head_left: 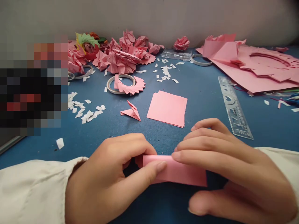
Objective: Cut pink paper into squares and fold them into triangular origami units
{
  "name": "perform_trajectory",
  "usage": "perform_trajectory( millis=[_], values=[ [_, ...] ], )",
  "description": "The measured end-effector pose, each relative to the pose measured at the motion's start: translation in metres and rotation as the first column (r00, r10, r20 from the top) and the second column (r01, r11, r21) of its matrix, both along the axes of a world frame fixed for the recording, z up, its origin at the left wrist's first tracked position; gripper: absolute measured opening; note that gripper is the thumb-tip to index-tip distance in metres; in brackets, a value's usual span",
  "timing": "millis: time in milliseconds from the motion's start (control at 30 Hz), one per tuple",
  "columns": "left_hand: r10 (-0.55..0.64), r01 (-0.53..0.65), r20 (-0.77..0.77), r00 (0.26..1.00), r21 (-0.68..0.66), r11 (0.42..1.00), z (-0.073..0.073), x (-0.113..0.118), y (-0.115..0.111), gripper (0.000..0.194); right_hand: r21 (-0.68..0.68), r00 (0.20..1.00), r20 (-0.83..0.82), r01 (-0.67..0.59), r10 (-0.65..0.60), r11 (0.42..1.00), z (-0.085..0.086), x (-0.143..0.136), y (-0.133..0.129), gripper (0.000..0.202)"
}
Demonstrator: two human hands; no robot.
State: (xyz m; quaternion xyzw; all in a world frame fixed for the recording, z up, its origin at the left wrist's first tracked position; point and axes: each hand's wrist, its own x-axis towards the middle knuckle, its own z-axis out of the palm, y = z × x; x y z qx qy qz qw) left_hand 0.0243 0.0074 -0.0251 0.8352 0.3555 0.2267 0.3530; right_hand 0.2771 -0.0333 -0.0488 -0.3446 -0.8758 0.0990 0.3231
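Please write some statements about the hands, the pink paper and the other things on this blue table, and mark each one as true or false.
1. Both hands, the left hand and the right hand, touch the folded pink strip. True.
2. The stack of pink squares lies under the right hand. False: it lies apart, farther up the table.
3. The clear ruler lies to the right of the stack. True.
4. The small folded pink piece sits on top of the stack. False: it lies on the table to the left of it.
5. White paper scraps lie on the table. True.
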Motion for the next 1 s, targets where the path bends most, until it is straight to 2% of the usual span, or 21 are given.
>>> perform_trajectory(
  millis=[133, 267, 367, 467, 567, 767, 900, 1000],
  values=[
    [-0.028, 0.092, -0.202, 0.979, 0.310, 0.946, -0.005, -0.003, 0.003, 0.022, 0.047, 0.997, 0.066, -0.030, 0.027, 0.998, -0.009, -0.005, 0.006, 0.019],
    [-0.015, 0.133, -0.257, 0.966, 0.446, 0.885, -0.009, -0.004, 0.001, 0.023, 0.067, 0.998, 0.061, -0.027, 0.023, 0.997, -0.012, -0.007, 0.005, 0.019],
    [-0.023, 0.159, -0.246, 0.969, 0.550, 0.820, -0.011, -0.004, -0.001, 0.022, 0.107, 0.997, 0.074, -0.013, 0.005, 0.994, -0.014, -0.008, 0.002, 0.019],
    [-0.046, 0.214, -0.273, 0.961, 0.627, 0.749, -0.011, -0.004, -0.002, 0.029, 0.107, 0.997, 0.079, -0.033, 0.025, 0.994, -0.015, -0.008, 0.001, 0.019],
    [-0.044, 0.252, -0.318, 0.947, 0.653, 0.715, -0.007, -0.004, -0.003, 0.034, 0.089, 0.995, 0.084, -0.056, 0.049, 0.994, -0.015, -0.007, 0.001, 0.023],
    [-0.055, 0.283, -0.359, 0.932, 0.623, 0.729, 0.001, -0.005, -0.005, 0.032, 0.103, 0.993, 0.108, -0.047, 0.036, 0.994, -0.015, -0.006, 0.001, 0.025],
    [-0.073, 0.300, -0.367, 0.927, 0.614, 0.730, -0.001, -0.007, -0.004, 0.029, 0.120, 0.991, 0.126, -0.050, 0.035, 0.991, -0.013, -0.005, 0.001, 0.026],
    [-0.115, 0.315, -0.338, 0.934, 0.632, 0.708, -0.004, -0.010, -0.001, 0.024, 0.097, 0.982, 0.174, -0.086, 0.068, 0.992, -0.008, -0.001, 0.003, 0.023]
  ],
)
